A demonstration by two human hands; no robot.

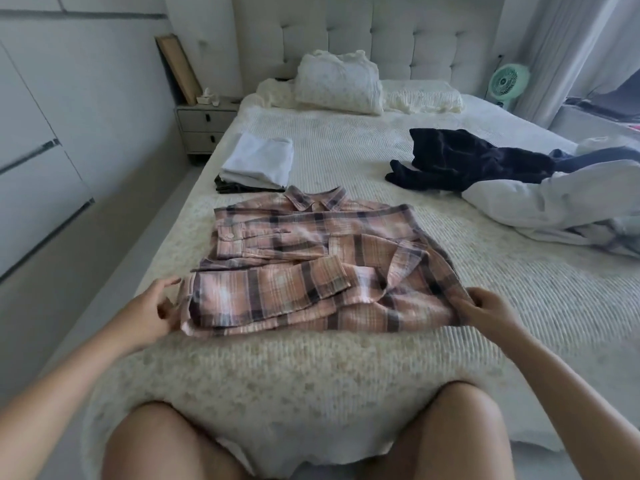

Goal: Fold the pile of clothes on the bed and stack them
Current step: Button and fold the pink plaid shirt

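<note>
A pink plaid shirt point(318, 258) lies flat on the bed point(346, 375), collar away from me, both sleeves folded across its front. My left hand point(156, 306) grips the shirt's near left hem corner, fingers curled round the cloth. My right hand point(485, 310) pinches the near right hem corner. Beyond the shirt to the left sits a small stack of folded clothes point(256, 164), white on top with a dark piece beneath. A loose pile of unfolded clothes point(519, 181), dark navy and pale blue-white, sprawls at the right.
Pillows point(339, 84) lean against the padded headboard. A nightstand point(204, 123) stands left of the bed, wardrobe doors point(34, 168) along the left wall. A green fan point(509, 81) is at the back right. My knees press the bed's near edge.
</note>
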